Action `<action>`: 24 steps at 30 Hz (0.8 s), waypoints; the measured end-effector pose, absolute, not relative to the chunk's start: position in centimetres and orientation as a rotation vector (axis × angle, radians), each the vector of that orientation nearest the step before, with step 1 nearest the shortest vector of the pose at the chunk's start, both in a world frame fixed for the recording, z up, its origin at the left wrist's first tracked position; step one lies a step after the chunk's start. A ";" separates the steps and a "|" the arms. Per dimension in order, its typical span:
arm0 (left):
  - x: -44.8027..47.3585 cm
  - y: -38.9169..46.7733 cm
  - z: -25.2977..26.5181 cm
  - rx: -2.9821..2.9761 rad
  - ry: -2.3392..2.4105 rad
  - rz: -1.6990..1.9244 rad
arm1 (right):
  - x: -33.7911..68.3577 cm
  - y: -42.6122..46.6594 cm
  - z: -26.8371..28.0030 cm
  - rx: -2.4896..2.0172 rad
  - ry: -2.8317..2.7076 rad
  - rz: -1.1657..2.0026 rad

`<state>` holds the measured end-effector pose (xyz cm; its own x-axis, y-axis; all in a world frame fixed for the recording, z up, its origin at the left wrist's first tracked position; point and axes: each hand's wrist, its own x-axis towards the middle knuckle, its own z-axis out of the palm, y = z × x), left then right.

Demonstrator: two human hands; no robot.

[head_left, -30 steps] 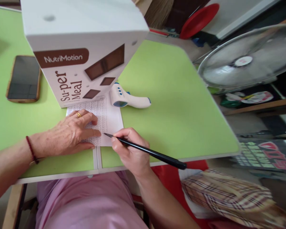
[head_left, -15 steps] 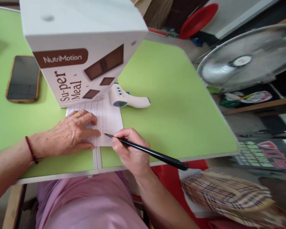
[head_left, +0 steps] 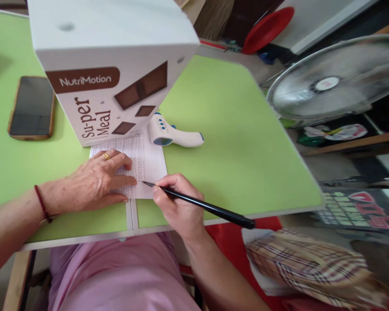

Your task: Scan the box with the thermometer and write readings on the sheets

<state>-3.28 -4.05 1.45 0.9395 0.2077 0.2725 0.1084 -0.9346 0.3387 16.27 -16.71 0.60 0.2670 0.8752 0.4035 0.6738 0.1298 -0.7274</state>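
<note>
A sheet of paper [head_left: 154,162] covered with rows of small handwriting lies near the table's front edge. My left hand [head_left: 100,181] rests flat on it with the fingers apart, a ring on one finger. My right hand [head_left: 181,207] pinches a black pen [head_left: 210,209], whose tip meets or hovers just over the written rows; I cannot tell which. Standing on the far part of the paper is a tall white box [head_left: 97,90] marked NutriMotion, which hides that end of the sheet. A white and blue infrared thermometer [head_left: 171,134] lies partly on the paper's right edge.
On the green table [head_left: 240,142], a phone [head_left: 32,108] in a brown case lies left of the box. Beyond the table's right edge stands a fan [head_left: 324,84]. A plaid cloth item [head_left: 307,263] is at lower right, and a red basin [head_left: 269,30] sits farther back.
Almost nothing differs. The right hand and pen have shifted very slightly, and the view has tilted a little; the left hand stays in place on the paper.
</note>
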 end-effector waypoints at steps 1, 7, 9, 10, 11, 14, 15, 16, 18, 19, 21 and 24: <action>-3.3 -4.1 1.5 2.776 0.231 0.438 | 16.3 -16.7 0.6 -1.596 -1.468 0.270; -3.1 -4.0 1.7 2.780 0.200 0.433 | 16.3 -16.8 0.8 -1.618 -1.397 0.288; -3.1 -3.9 1.7 2.777 0.192 0.435 | 16.4 -16.8 0.9 -1.624 -1.364 0.271; -3.1 -3.9 1.7 2.775 0.192 0.431 | 16.4 -16.8 0.9 -1.622 -1.359 0.267; -3.1 -3.9 1.7 2.773 0.194 0.433 | 16.4 -16.8 0.8 -1.621 -1.359 0.264; -3.2 -4.0 1.8 2.776 0.199 0.428 | 16.4 -16.9 0.7 -1.632 -1.376 0.255; -3.2 -4.0 1.8 2.779 0.200 0.428 | 16.3 -16.9 0.6 -1.635 -1.385 0.247; -3.2 -4.0 1.8 2.782 0.199 0.428 | 16.3 -16.9 0.6 -1.637 -1.396 0.237; -3.2 -4.0 1.7 2.784 0.205 0.432 | 16.3 -17.0 0.5 -1.635 -1.418 0.217; -3.2 -4.0 1.6 2.782 0.208 0.437 | 16.3 -17.0 0.5 -1.631 -1.425 0.209; -3.2 -4.0 1.6 2.779 0.213 0.443 | 16.3 -17.0 0.5 -1.622 -1.433 0.206; -3.2 -4.0 1.6 2.782 0.213 0.424 | 16.4 -16.9 0.5 -1.608 -1.439 0.232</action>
